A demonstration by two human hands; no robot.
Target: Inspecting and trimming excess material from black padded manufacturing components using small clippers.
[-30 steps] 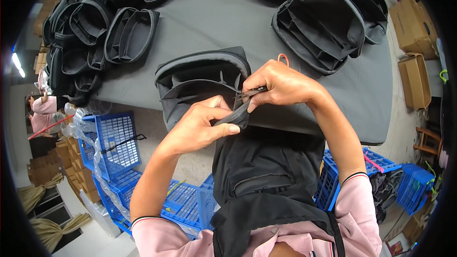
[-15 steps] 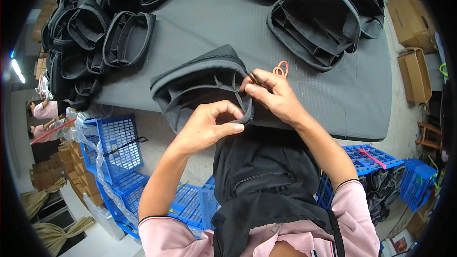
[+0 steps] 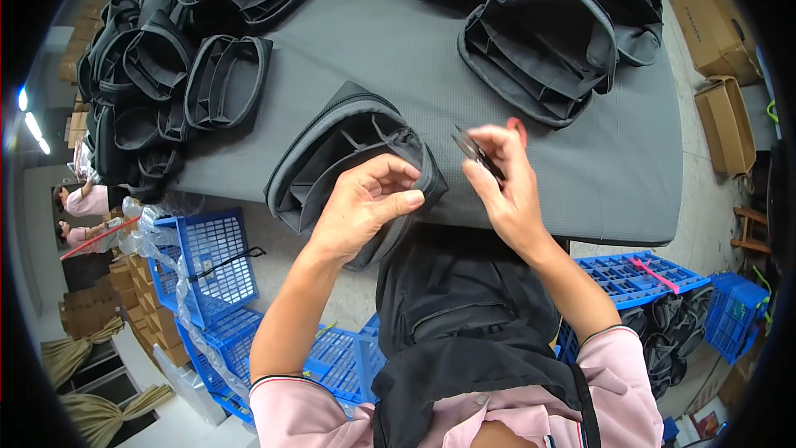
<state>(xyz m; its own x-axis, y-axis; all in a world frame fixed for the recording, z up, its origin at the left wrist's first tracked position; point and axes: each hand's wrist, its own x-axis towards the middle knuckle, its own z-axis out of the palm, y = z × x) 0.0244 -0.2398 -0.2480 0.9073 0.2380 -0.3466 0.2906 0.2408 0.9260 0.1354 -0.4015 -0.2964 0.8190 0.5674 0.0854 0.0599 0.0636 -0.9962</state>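
Observation:
My left hand (image 3: 361, 211) pinches the zippered rim of a dark grey pouch (image 3: 319, 162) with its thumb and fingers. The pouch gapes at the table's near edge, tilted, and inner dividers show in it. To the right of it, my right hand (image 3: 510, 191) is closed around small thread snips (image 3: 474, 149). Their blades point up and to the left, apart from the pouch. An orange-red loop (image 3: 518, 129) shows behind the fingers of that hand. The snips' handles are mostly covered by my fingers.
Similar pouches (image 3: 224, 83) are heaped on the grey-covered table (image 3: 348, 33) at the left; more pouches (image 3: 539, 50) lie at the far right. Blue plastic crates (image 3: 220, 261) stand below on both sides. Cardboard boxes (image 3: 715, 29) sit at the right. Two people (image 3: 87, 216) are far left.
My right hand has drawn away from the pouch's rim to the right, and the snips' blades have come into plain view. The left hand keeps its pinch while the pouch has tilted and shifted slightly.

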